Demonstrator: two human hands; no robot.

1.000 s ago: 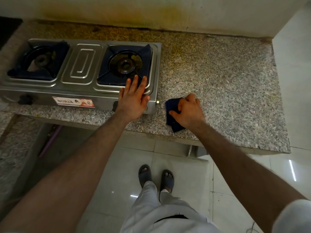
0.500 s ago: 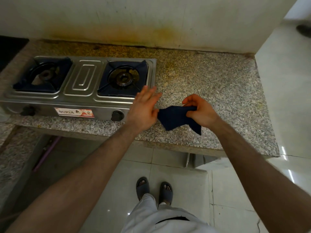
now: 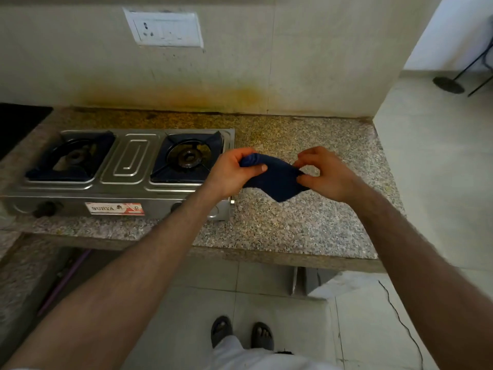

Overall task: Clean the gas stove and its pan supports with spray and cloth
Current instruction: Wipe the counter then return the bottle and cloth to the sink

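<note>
Cloth (image 3: 272,180) is up off the counter (image 3: 306,222), just right of the gas stove (image 3: 120,172). Left hand (image 3: 229,174) fingers curl round one end, right hand (image 3: 325,174) pinches the other, so it sags between them.

Dark blue cloth (image 3: 274,180), rumpled, held up just right of the stove (image 3: 128,169). Steel two-burner stove, dark pan supports (image 3: 186,158) seated on both burners.

hidden: stove (image 3: 125,166) right knob, behind left forearm | cut off: elbows
</note>
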